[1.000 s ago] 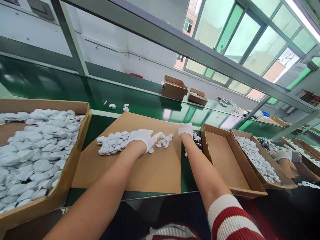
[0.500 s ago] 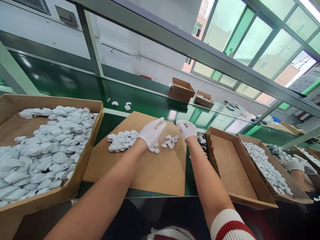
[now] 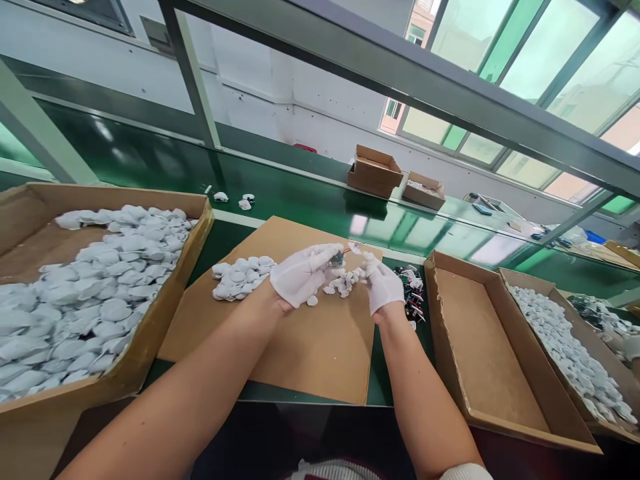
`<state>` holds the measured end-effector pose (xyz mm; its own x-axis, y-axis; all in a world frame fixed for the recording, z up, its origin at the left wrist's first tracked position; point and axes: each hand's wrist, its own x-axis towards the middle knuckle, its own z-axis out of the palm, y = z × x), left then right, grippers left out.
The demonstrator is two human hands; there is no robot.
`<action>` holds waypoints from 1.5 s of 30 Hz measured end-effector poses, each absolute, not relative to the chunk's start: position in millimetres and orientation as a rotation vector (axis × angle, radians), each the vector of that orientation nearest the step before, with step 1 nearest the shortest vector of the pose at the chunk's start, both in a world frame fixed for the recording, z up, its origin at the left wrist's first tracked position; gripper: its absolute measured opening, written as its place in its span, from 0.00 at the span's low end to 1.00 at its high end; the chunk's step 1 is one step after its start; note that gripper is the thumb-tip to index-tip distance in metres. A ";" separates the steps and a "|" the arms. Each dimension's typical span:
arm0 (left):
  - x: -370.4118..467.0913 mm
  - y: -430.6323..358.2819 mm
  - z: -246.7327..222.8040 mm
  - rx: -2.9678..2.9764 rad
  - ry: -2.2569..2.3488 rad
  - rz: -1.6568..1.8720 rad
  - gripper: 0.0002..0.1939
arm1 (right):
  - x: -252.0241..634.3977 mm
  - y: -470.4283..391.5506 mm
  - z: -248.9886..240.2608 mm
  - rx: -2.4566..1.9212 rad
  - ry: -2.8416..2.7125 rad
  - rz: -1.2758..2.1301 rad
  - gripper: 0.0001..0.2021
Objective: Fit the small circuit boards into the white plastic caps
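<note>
My left hand [image 3: 303,275], in a white glove, is closed on a small circuit board [image 3: 337,259] over the cardboard sheet [image 3: 310,353]. Thin red wires run from the board toward a small white piece [image 3: 355,247] at the fingertips of my right hand [image 3: 385,285]. That gloved hand is pinched; its exact hold on the piece is too small to make out. Below and between the hands lies a heap of small white parts [image 3: 345,283]. Rounded white plastic pieces [image 3: 241,277] are piled left of my left hand. Beside my right wrist sits a pile of dark circuit boards [image 3: 413,287] with wires.
A large cardboard tray [image 3: 205,223] of white pieces stands at left. On the right are a bare-bottomed cardboard tray [image 3: 487,347] and another box holding small white parts [image 3: 565,340]. Small boxes [image 3: 375,170] stand behind, beneath a metal rail [image 3: 400,87]. A co-worker's hand [image 3: 631,348] shows at the right edge.
Both hands have come closer together, and a circuit board with wires now shows in my left hand. The view has shifted slightly, uncovering more of the circuit board pile.
</note>
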<state>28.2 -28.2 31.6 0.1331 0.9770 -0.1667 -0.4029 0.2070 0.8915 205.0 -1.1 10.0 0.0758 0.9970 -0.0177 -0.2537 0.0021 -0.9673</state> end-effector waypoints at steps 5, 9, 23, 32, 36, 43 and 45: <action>36.1 -32.1 38.1 0.884 1.040 1.135 0.30 | 214.9 -0.5 15.0 -0.934 -0.717 1.171 0.28; 42.0 -37.0 37.3 1.015 1.198 1.151 0.36 | 214.3 -8.8 24.4 -0.849 -0.746 1.272 0.31; 57.8 -40.0 39.7 1.026 1.239 1.156 0.39 | 210.8 -19.0 33.9 -0.926 -0.831 1.312 0.28; 47.2 -36.6 31.7 0.867 0.708 1.138 0.32 | 214.3 -20.8 27.3 -0.853 -0.978 1.139 0.26; 45.8 -37.1 30.1 0.907 0.744 1.121 0.29 | 216.4 -22.4 31.7 -0.837 -0.978 1.260 0.27; 43.9 -33.4 25.2 0.827 0.778 1.196 0.26 | 216.6 -23.0 37.9 -0.717 -0.835 1.477 0.25; 44.2 -31.3 21.5 0.813 0.732 1.202 0.23 | 216.9 -24.6 37.1 -0.784 -0.890 1.479 0.24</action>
<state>44.2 -31.3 21.5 0.2098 0.9759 -0.0598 -0.5007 0.1598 0.8507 216.9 -24.6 37.1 -0.0936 0.9954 0.0194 -0.4833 -0.0284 -0.8750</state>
